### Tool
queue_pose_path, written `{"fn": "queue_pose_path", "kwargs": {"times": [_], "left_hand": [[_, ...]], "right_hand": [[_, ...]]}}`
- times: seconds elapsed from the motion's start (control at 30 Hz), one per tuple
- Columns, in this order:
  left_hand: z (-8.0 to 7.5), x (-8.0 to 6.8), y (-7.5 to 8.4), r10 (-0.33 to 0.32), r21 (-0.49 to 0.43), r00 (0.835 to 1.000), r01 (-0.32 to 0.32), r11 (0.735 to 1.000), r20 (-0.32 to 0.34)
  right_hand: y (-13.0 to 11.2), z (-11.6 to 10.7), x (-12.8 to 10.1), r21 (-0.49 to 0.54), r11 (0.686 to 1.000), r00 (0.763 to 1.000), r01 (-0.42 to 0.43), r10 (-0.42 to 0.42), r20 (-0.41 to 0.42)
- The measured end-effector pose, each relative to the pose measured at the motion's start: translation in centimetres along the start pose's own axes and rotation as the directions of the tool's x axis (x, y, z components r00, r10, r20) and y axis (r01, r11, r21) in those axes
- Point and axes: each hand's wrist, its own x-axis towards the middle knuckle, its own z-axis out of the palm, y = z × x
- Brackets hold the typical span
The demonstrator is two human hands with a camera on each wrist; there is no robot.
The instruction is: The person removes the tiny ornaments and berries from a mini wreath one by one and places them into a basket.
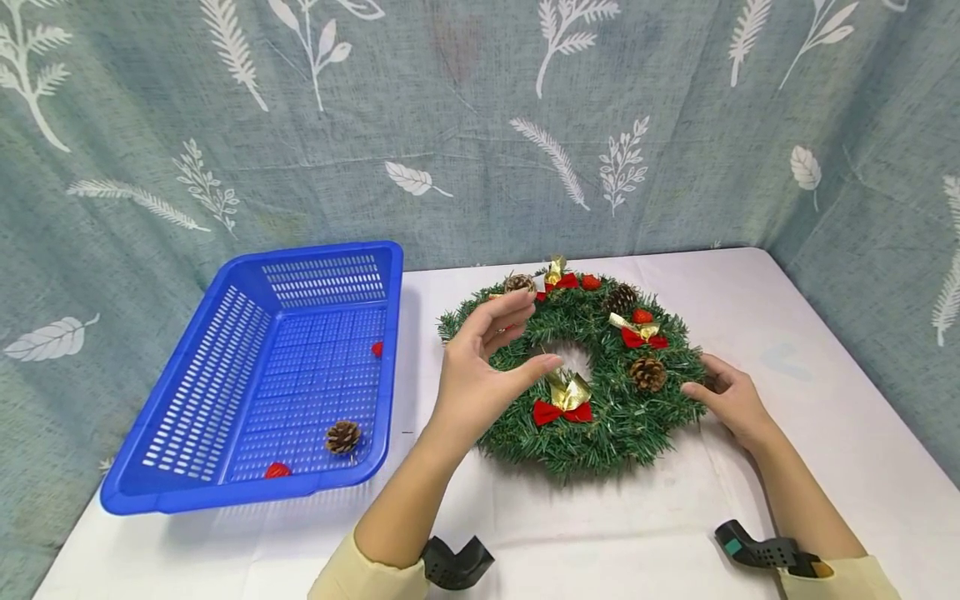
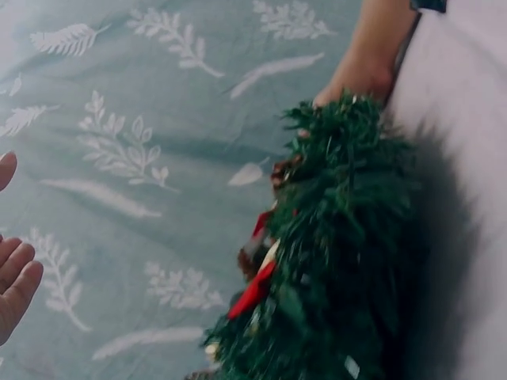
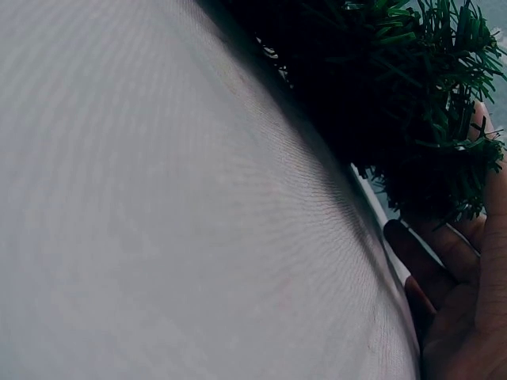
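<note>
In the head view, the left hand covers part of the wreath at its left inner edge, and the right hand's fingertips are lost in the needles at the wreath's right side. Both forearms run off the bottom edge. In the left wrist view the wreath is blurred and cut by the lower edge; only fingertips show at the left edge. The right wrist view is dark, and its right edge cuts the hand.
</note>
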Motion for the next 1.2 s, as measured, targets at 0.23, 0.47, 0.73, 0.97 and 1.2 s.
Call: {"fn": "queue_pose_path", "kwargs": {"times": [0.23, 0.47, 0.73, 0.97, 1.2], "left_hand": [[2.3, 0.7, -0.8, -0.029, -0.017, 0.999, 0.030, 0.999, 0.028], [4.7, 1.0, -1.6, -0.079, -0.022, 0.994, 0.081, 0.996, 0.078], [7.5, 1.1, -2.7, -0.085, 0.042, 0.988, 0.080, 0.996, 0.133], [9.4, 1.2, -3.6, -0.147, 0.068, 0.979, 0.138, 0.988, 0.144], [11.2, 1.2, -4.8, -0.209, 0.074, 0.966, 0.200, 0.977, 0.149]], "right_hand": [[-0.1, 0.1, 0.1, 0.002, 1.000, 1.000, -0.008, 0.008, 0.002], [-0.1, 0.2, 0.0, 0.004, 1.000, 1.000, -0.001, 0.001, 0.012], [0.0, 0.1, -0.1, 0.001, 1.000, 1.000, 0.004, -0.004, 0.001], [0.0, 0.2, 0.1, -0.009, 1.000, 1.000, 0.023, -0.023, -0.009], [0.1, 0.1, 0.0, -0.040, 0.999, 0.999, 0.025, -0.026, -0.034]]}}
